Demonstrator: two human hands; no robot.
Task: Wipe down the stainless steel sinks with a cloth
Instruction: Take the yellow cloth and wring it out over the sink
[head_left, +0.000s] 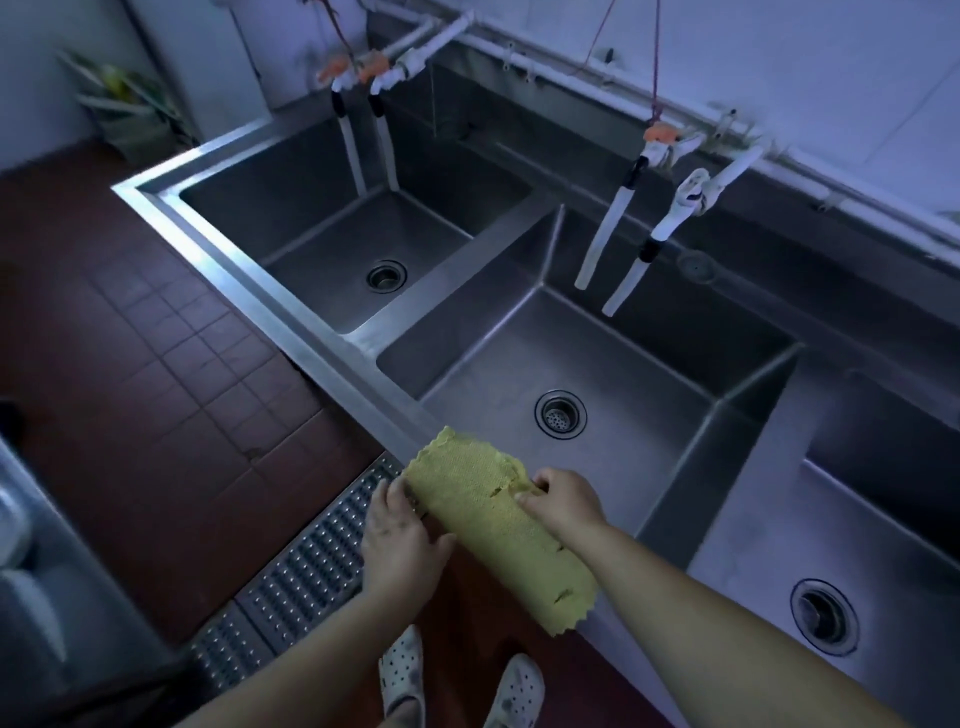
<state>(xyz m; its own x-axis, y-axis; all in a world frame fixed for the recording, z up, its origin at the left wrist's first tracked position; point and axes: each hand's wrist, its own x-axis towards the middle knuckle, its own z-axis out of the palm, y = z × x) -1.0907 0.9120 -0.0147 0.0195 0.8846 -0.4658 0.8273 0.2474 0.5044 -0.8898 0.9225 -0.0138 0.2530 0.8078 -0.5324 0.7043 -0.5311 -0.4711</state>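
Observation:
A yellow cloth (493, 525) is stretched between both hands, above the front rim of the middle sink (649, 364). My left hand (400, 535) grips the cloth's left edge from below. My right hand (563, 501) pinches its right edge near a torn spot. The left sink (322, 218) lies farther back on the left, and the right sink (883, 525) is at the right edge. All three steel basins look empty, each with a round drain.
White hoses (613, 228) hang from wall pipes into the middle sink, and two more (363, 150) over the left sink. A perforated metal floor grate (311, 561) runs along the red tiled floor (156, 374) by my feet. A potted plant (124, 109) stands far left.

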